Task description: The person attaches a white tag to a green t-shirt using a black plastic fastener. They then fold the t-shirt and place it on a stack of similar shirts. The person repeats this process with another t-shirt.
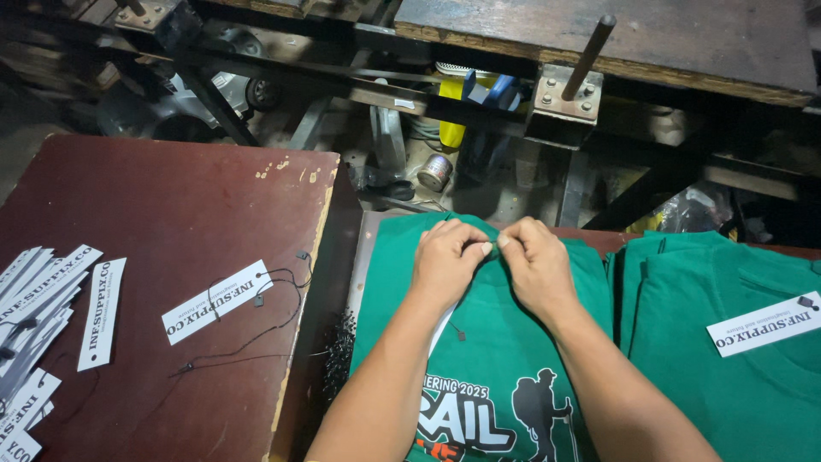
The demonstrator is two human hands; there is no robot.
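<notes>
Head view: a person's left hand [446, 259] and right hand [534, 263] are meeting at the collar edge of a green T-shirt [483, 342] lying flat on the desk, thumbs and forefingers pinched together on the fabric at about 12 o'clock of the garment. Both hands are closed on the neckline, fingertips nearly touching; whether a thread is caught between them is too small to tell. A white paper tag [441, 329] is peeking out under the left wrist, with a thin black string [457, 332] trailing from it across the shirt's chest.

At 3 o'clock a stack of folded green shirts [727, 342] is lying with a white hang tag [764, 322] resting on top. At 9 o'clock a dark red board [171, 214] is carrying a loose tag with black cord [215, 301] and, at its far left edge, a fan of more white tags [38, 299].

Doing this step well (judging from the grip) is likely depending on keeping the collar taut between both pinches, so the string is passing cleanly through the neck label without snagging the knit.
</notes>
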